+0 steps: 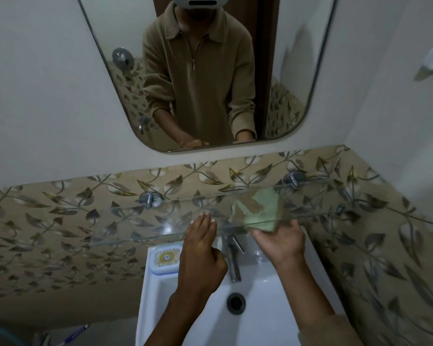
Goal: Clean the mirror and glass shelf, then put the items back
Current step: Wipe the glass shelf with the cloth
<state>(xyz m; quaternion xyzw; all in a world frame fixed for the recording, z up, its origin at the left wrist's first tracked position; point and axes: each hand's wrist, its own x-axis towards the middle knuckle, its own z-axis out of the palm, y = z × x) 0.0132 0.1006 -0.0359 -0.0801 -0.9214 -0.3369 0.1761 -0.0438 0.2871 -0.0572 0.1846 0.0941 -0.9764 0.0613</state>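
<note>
- Head view, nearest you: a white sink (273,318), with a soap dish (166,258) on its back left corner and a tap (231,255) between your wrists.
- Your left hand (201,255) rests straight fingers on the glass shelf's (125,221) front edge, gripping nothing.
- Your right hand (280,242) reaches under the shelf and presses a green cloth (258,208) up against it; those fingers are hidden.
- Beyond, the mirror (295,71) hangs on the wall.
- Likely mid-wipe; the shelf is bare, so items remain to return.
</note>
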